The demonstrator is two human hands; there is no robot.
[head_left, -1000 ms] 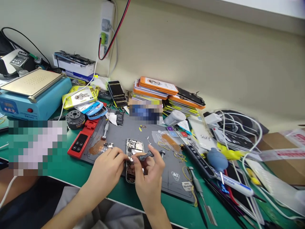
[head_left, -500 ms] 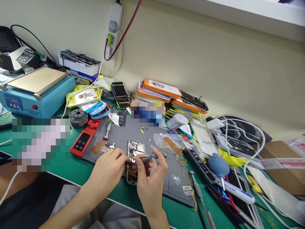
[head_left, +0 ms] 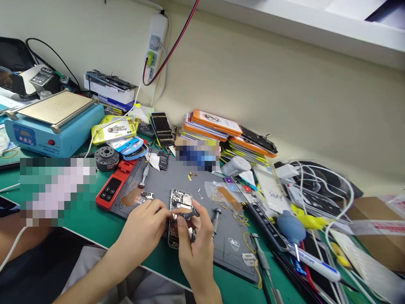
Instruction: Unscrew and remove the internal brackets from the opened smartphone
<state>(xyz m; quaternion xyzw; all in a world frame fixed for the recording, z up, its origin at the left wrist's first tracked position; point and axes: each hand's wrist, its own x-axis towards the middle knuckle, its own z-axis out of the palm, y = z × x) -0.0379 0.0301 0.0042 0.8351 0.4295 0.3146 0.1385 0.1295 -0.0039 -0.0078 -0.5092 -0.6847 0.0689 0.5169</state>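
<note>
An opened smartphone with bare internal parts lies on the grey repair mat. My left hand curls at its left edge, with bent fingers gripping the frame; the thumb is mostly hidden. Over the middle of the phone, my right hand pinches a slim dark-grey tool between thumb and fingers. The tool's tip is too small to make out. Just right of that hand a grey screwdriver rests on the mat, partly hidden. A small metal-and-black part lies up and left of the phone.
Another screwdriver and a red device lie left. Tiny screws or bits dot the mat. On the right are a black pen-like tool, a blue air blower and tangled cables. Orange boxes stand behind.
The view has shifted slightly, so the scene sits lower. My right hand has moved a little left and drawn in its raised finger, uncovering more of the screwdriver on the mat.
</note>
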